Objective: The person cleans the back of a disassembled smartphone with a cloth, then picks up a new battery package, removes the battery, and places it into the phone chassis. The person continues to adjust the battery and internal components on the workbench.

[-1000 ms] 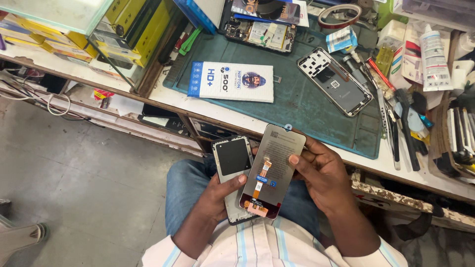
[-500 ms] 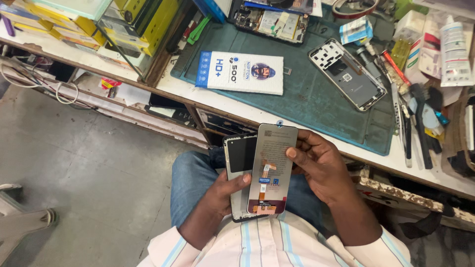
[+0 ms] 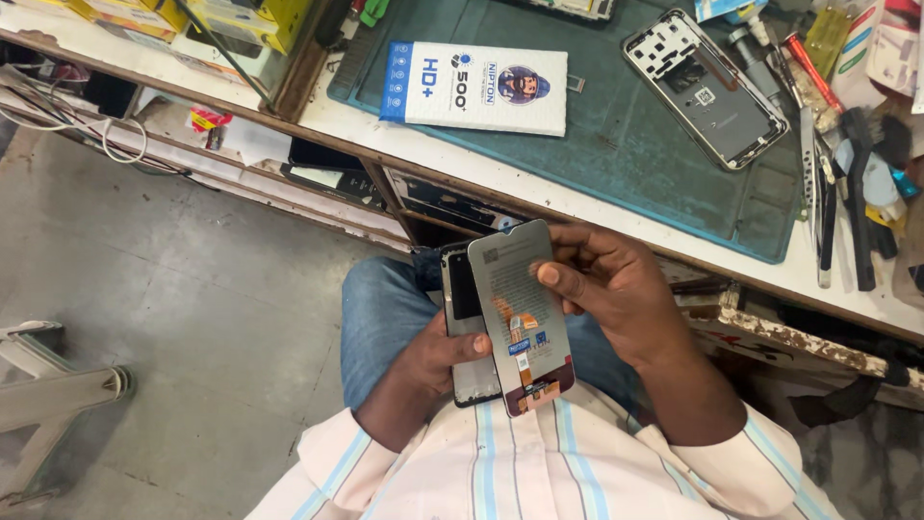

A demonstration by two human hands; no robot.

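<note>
Over the lap, below the desk [image 3: 616,207] edge, the right hand [image 3: 616,289] grips a loose phone screen panel [image 3: 520,313], back side up, while the left hand [image 3: 438,361] clasps a phone [image 3: 462,308] beneath it. Judging by this, the panel is not yet fitted. Most of the phone is covered; another opened phone frame [image 3: 707,87] lies on the green mat [image 3: 597,144].
</note>
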